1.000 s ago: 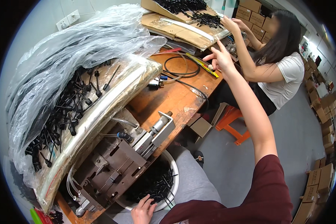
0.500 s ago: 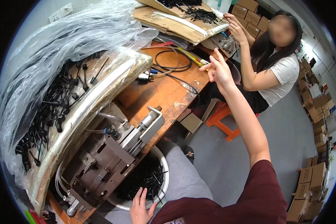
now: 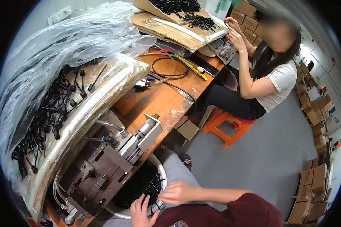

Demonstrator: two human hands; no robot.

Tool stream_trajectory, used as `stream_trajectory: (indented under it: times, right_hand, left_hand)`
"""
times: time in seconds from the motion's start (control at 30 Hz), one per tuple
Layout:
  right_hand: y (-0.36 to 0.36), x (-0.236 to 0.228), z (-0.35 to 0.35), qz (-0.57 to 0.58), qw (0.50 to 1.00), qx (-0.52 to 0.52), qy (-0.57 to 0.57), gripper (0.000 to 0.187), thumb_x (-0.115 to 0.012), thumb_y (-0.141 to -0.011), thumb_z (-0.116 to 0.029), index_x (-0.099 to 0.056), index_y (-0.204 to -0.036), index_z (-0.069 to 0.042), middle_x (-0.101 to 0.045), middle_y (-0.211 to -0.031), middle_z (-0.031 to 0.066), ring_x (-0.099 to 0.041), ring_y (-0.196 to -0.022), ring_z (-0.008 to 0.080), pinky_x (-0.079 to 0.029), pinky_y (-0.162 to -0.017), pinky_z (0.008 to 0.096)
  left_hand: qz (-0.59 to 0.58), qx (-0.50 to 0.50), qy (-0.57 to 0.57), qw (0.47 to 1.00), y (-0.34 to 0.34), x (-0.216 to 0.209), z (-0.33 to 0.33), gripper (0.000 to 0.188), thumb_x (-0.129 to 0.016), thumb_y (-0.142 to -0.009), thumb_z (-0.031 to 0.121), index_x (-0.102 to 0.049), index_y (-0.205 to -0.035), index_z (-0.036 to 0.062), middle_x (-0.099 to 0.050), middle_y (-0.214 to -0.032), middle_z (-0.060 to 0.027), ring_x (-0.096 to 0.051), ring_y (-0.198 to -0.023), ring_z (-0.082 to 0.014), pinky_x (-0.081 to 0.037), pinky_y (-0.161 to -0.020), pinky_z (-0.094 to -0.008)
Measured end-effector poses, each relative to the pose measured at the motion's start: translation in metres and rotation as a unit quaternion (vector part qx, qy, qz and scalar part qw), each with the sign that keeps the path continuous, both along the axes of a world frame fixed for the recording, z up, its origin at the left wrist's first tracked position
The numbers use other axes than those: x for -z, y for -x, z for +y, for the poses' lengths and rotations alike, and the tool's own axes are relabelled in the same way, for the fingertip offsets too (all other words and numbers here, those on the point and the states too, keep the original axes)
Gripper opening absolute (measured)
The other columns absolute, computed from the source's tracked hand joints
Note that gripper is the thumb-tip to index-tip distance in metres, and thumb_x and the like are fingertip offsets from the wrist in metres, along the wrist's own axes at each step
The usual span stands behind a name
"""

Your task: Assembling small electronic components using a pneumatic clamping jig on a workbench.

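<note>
The round bowl [image 3: 157, 178] of small black parts [image 3: 140, 185] sits on the lap, under the worktop [image 3: 159, 102] edge. Left hand [image 3: 142, 212] splays empty at its six o'clock rim; right hand [image 3: 178, 193] (nearer, loosely curled, holding nothing visible) hovers at four o'clock.

1. The metal bowl [image 3: 161, 178] of black parts sits wedged under the dark press fixture [image 3: 94, 178] — open only on its near right side.
2. Both hands crowd that rim — left hand [image 3: 142, 212], right hand [image 3: 176, 193].
3. The grey floor [image 3: 269, 151] to the right lies open up to the orange stool [image 3: 227, 126].
</note>
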State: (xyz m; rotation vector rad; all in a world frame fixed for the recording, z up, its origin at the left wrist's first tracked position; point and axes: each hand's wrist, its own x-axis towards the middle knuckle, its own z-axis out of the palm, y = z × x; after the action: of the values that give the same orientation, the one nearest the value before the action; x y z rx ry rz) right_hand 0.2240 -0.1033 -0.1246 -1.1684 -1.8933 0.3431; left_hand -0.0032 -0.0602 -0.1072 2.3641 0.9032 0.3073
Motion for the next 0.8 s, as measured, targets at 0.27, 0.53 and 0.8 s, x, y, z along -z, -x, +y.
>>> stream_trajectory:
  times: [0.27,0.53,0.8]
  right_hand:
    - [0.026,0.050,-0.004,-0.210,0.953,-0.017,0.218,0.009,-0.059,-0.078,-0.012,-0.065,-0.082,-0.008,-0.062,-0.082,0.0030,-0.055,-0.088,0.0206,-0.039,-0.084,0.0352]
    - [0.058,0.078,0.000,-0.240,0.916,-0.119,0.297,0.017,-0.057,-0.079,-0.017,-0.067,-0.088,-0.006,-0.067,-0.084,0.0081,-0.062,-0.090,0.0256,-0.039,-0.082,0.0392]
    - [0.058,0.077,0.002,-0.206,0.914,-0.150,0.316,0.022,-0.053,-0.088,-0.020,-0.061,-0.102,-0.006,-0.064,-0.093,0.0080,-0.060,-0.096,0.0246,-0.041,-0.083,0.0405]
  left_hand:
    - [-0.024,-0.109,0.012,0.994,0.023,0.006,-0.004,0.052,-0.066,-0.085,0.017,-0.048,-0.132,0.0032,-0.050,-0.124,-0.0208,-0.046,-0.113,-0.0399,-0.037,-0.099,-0.0465]
    - [0.056,-0.152,0.064,0.985,0.037,0.021,-0.013,0.025,-0.065,-0.088,0.020,-0.064,-0.099,-0.0025,-0.065,-0.083,-0.0212,-0.061,-0.077,-0.0404,-0.049,-0.071,-0.0441]
    - [0.129,-0.151,0.225,0.954,0.043,0.043,-0.011,0.067,-0.075,-0.076,0.029,-0.049,-0.132,0.0016,-0.063,-0.109,-0.0168,-0.059,-0.091,-0.0348,-0.046,-0.088,-0.0434]
